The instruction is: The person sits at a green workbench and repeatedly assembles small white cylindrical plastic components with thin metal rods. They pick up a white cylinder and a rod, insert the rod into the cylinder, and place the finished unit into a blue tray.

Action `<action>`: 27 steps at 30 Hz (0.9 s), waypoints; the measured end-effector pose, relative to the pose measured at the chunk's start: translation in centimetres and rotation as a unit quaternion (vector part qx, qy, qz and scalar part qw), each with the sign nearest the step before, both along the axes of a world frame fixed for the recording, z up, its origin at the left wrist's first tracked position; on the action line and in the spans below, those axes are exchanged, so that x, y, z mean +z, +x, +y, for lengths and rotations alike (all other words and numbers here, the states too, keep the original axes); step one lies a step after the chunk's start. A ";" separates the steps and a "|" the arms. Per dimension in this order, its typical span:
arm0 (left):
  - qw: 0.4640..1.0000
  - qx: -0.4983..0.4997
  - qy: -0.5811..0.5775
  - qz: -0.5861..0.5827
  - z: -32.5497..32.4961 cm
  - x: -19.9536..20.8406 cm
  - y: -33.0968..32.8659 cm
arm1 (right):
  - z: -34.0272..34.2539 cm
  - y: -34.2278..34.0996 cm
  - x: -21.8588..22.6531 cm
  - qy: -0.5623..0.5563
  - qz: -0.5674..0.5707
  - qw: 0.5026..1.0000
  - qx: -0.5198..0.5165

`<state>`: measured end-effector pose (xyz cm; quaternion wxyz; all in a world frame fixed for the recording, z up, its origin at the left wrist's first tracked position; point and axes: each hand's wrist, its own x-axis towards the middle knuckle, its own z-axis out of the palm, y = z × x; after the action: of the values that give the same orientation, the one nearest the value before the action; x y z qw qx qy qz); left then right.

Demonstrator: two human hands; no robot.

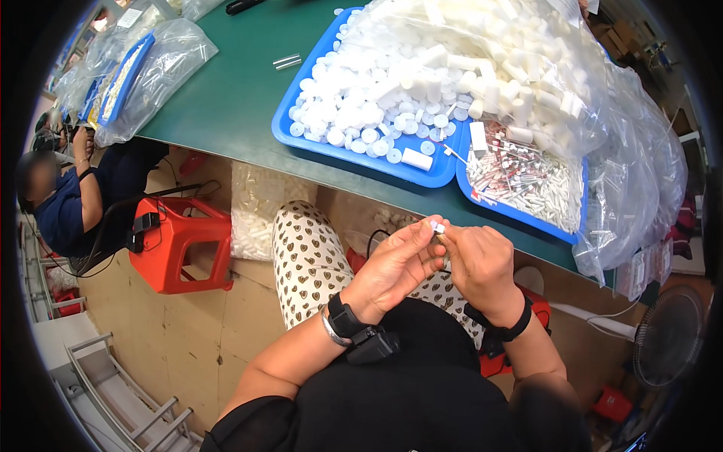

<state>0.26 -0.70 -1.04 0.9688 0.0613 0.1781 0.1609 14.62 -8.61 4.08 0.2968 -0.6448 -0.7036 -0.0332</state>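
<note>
My left hand (398, 265) and my right hand (480, 260) meet fingertip to fingertip over my lap, just off the table's near edge. Between them is a small white plastic piece (437, 227), pinched by the left thumb and finger. The right fingertips also close at this piece; whether they hold a second part is hidden. Beyond my hands, a blue tray (361, 162) carries a heap of round translucent white discs (346, 113) and some white cylinders (416, 159). Beside it on the right, a smaller blue tray (520, 219) holds many thin white and reddish-brown pieces (512, 169).
A clear bag of white cylinders (520, 68) lies over the trays on the green table (226, 83). Two short metal rods (287, 62) lie left of them. A red stool (181, 241) stands by a seated person (68, 196) at left. A fan (666, 335) is at right.
</note>
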 end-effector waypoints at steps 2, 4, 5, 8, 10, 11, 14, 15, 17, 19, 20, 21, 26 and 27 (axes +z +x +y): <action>1.000 -0.008 0.011 0.011 -0.1 -0.4 0.0 | -0.2 0.3 0.3 -0.019 -0.011 1.000 0.007; 1.000 -0.017 0.007 0.012 -0.2 -0.2 0.1 | -0.2 0.4 0.0 -0.006 0.000 1.000 0.009; 1.000 -0.021 0.004 0.012 -0.2 -0.1 0.1 | -0.2 0.4 -0.2 0.001 0.005 1.000 0.010; 0.999 -0.034 0.002 0.023 -0.1 -0.1 0.2 | -0.2 0.9 -0.3 -0.002 0.003 1.000 0.020; 0.999 -0.026 0.001 0.040 -0.1 0.3 0.1 | -0.3 0.8 -0.5 -0.006 0.026 1.000 0.016; 0.999 -0.024 0.001 0.043 0.0 0.6 0.4 | -0.4 1.0 -0.4 -0.007 0.032 0.999 0.012; 0.994 0.009 0.036 0.100 -0.2 0.1 0.2 | -0.6 1.1 0.0 -0.047 0.076 0.996 0.012; 0.994 0.015 0.041 0.102 0.0 0.0 0.0 | -0.8 1.7 1.0 -0.055 0.074 0.996 -0.001; 0.993 0.023 0.051 0.107 0.4 0.2 -0.3 | -1.3 3.5 2.8 -0.073 0.071 0.994 -0.032; 0.992 0.036 0.055 0.106 0.6 0.5 -0.5 | -1.8 6.5 3.2 -0.003 -0.037 0.995 -0.088; 0.992 0.036 0.058 0.107 0.7 0.6 -0.5 | -2.2 7.8 3.8 -0.027 -0.063 0.988 -0.136; 0.991 0.037 0.061 0.111 0.7 0.7 -0.5 | -2.4 8.8 4.3 -0.044 -0.100 0.980 -0.164; 0.992 0.035 0.072 0.101 0.3 1.2 -0.1 | -2.4 11.0 3.7 -0.103 -0.170 0.965 -0.172; 0.992 0.036 0.076 0.097 0.3 1.1 -0.1 | -2.4 11.2 3.5 -0.107 -0.184 0.964 -0.162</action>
<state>0.16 -0.40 0.11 0.9330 0.1438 0.2607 0.2020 25.82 -11.00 7.61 0.0821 -0.7610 -0.6317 -0.1227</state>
